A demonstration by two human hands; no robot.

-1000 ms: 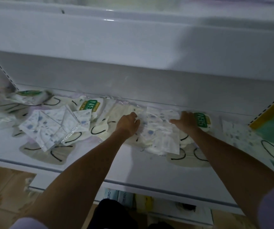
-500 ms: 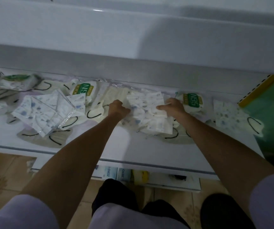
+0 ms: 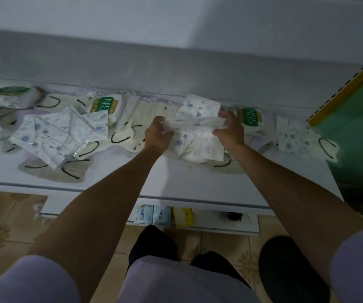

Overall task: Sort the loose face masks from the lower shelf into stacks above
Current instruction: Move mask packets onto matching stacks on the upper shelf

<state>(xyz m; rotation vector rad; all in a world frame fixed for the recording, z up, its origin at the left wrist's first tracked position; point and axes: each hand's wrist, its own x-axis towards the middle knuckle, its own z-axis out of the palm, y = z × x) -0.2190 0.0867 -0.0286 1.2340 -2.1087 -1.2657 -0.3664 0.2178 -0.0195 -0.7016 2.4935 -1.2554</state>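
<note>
Grasping the bundle of patterned masks (image 3: 194,123) at both ends, with the left hand (image 3: 157,133) curled round one end and the right hand (image 3: 228,127) pinching the other, just over the pile (image 3: 200,147) midway along the lower shelf (image 3: 176,180). Lying crosswise, long axis running left to right between the two grips, equally near either hand. Probably calling for a level lift, up and back toward the shelf above (image 3: 176,29).

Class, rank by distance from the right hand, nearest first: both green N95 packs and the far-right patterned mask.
1. Right N95 pack, beside the right hand.
2. Patterned mask, far right.
3. Left N95 pack, left of centre.
</note>
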